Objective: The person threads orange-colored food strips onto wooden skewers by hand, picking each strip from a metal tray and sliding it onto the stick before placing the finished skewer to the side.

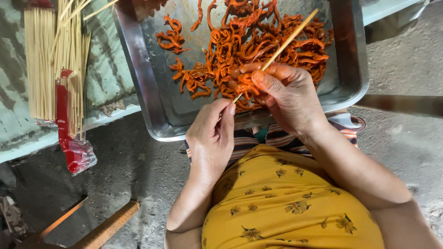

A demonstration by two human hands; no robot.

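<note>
My right hand (287,94) grips a thin bamboo skewer (292,38) and pinches an orange-red marinated meat strip (246,83) onto it. The skewer slants up to the right over the tray. My left hand (212,133) holds the skewer's lower tip between thumb and fingers, just below the meat. Both hands hover over the near edge of a steel tray (145,78) that holds a heap of the same orange strips (258,37).
A bundle of bamboo skewers (53,60) lies at the left on a pale green surface, partly in a clear bag with a red strip (69,138). Bare concrete floor surrounds the tray. A rusty bar (106,226) lies at the lower left.
</note>
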